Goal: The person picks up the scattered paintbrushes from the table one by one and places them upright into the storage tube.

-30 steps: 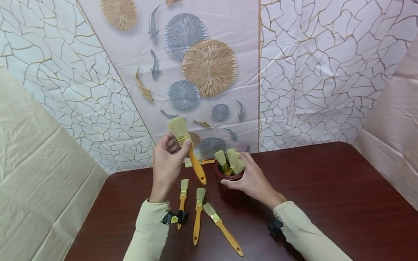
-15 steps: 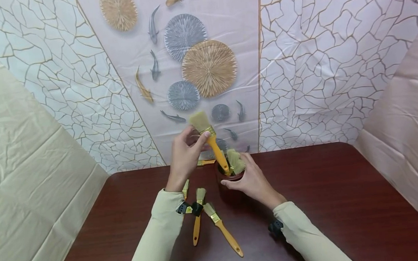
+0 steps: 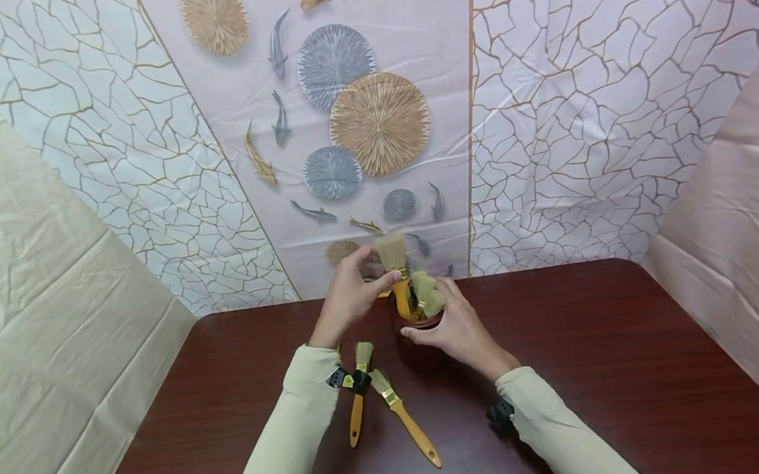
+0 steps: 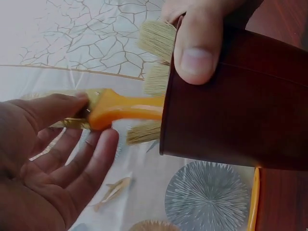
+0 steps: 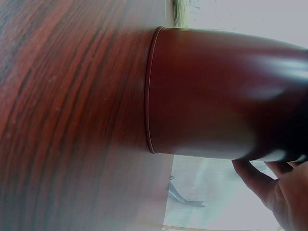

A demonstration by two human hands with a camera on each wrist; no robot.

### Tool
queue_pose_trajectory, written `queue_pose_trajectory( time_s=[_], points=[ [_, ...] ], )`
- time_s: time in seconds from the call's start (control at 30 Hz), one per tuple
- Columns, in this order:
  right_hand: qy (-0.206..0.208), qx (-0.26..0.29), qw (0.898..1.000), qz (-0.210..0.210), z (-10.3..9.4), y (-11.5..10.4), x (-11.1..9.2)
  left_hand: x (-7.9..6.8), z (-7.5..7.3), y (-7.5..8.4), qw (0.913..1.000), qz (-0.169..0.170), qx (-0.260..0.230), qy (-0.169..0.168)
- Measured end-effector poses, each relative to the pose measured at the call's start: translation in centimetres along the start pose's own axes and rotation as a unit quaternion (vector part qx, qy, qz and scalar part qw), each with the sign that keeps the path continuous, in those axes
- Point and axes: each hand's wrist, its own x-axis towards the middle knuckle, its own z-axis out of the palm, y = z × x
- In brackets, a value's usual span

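With thumb and fingertips my left hand [image 3: 350, 294] pinches a wide flat paintbrush [image 3: 392, 251] near its metal ferrule. The brush stands bristles up, and the lower part of its orange handle is hidden inside a dark red-brown cup [image 4: 240, 96]. My right hand [image 3: 461, 327] holds this cup at the rim, thumb across the near side and fingers around the right. Pale bristles of several other paintbrushes [image 3: 427, 292] stick out of the cup beside the held one. In the right wrist view the cup's base [image 5: 151, 91] is at the wooden tabletop.
Two paintbrushes, one [image 3: 358, 418] partly under the left wrist strap and another [image 3: 414, 429] slanting right, lie on the dark table [image 3: 593, 361] in front. Another lies behind the cup, its orange handle [image 4: 255, 197] showing. A patterned cloth backdrop [image 3: 545, 144] closes the far side.
My left hand has carried the wide paintbrush right and over the cup, then lowered its handle into it, turning it more upright. My right hand has stayed on the cup.
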Motion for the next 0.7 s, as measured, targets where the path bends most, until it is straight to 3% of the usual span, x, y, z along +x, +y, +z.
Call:
queue_pose_trajectory(
  time_s=[0.13,0.37,0.7],
  points=[
    [0.004,-0.003,1.0,-0.003,0.0,-0.1,0.0,0.0,0.1,-0.4,0.9995,0.001,0.024,-0.019],
    [0.004,0.004,1.0,-0.005,0.0,-0.1,-0.1,-0.1,0.5,-1.1,0.9953,0.032,0.083,-0.038],
    [0.003,0.014,1.0,-0.018,0.1,0.1,0.0,-0.1,0.8,-1.6,0.9874,0.08,0.107,-0.085]
  ],
)
